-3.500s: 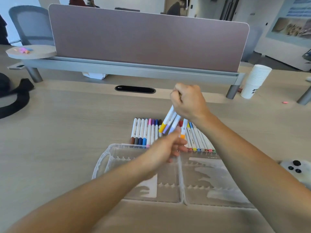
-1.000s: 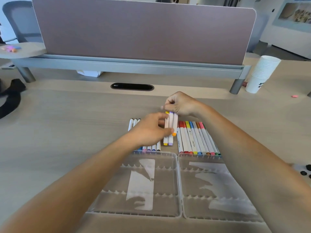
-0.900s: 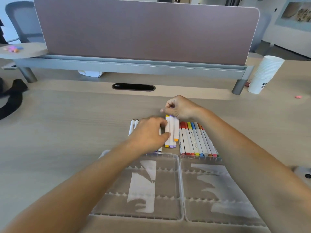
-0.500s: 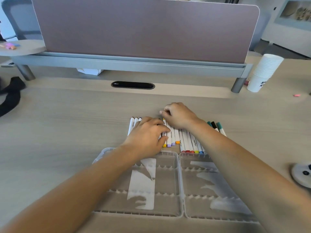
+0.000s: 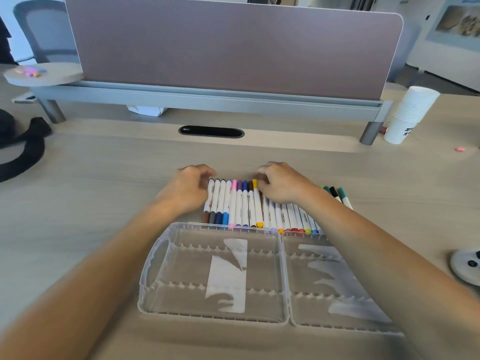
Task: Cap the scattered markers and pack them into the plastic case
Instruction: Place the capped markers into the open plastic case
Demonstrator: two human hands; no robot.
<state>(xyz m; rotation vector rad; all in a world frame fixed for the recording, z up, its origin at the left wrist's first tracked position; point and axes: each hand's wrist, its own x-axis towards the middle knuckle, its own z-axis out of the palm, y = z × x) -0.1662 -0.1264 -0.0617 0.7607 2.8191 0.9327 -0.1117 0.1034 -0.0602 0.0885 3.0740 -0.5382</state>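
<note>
Both our hands sit at the markers' [image 5: 241, 203] far tips. Left hand [image 5: 187, 190] fingers curl loosely, holding nothing, just left of the row. Right hand [image 5: 280, 183] fingers curl onto the yellow-capped marker [image 5: 257, 203]; we cannot tell whether they pinch it. Nearer us than the fingertips lies the open plastic case [image 5: 155, 258].

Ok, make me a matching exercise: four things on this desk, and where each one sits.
Things:
1 plastic case
2 markers
3 paper cups
4 black strap

Places:
a far right, by the divider's leg
b left edge of the desk
c nearest the camera, lying open
d in a row just beyond the case

Pairs: 1-c, 2-d, 3-a, 4-b.
</note>
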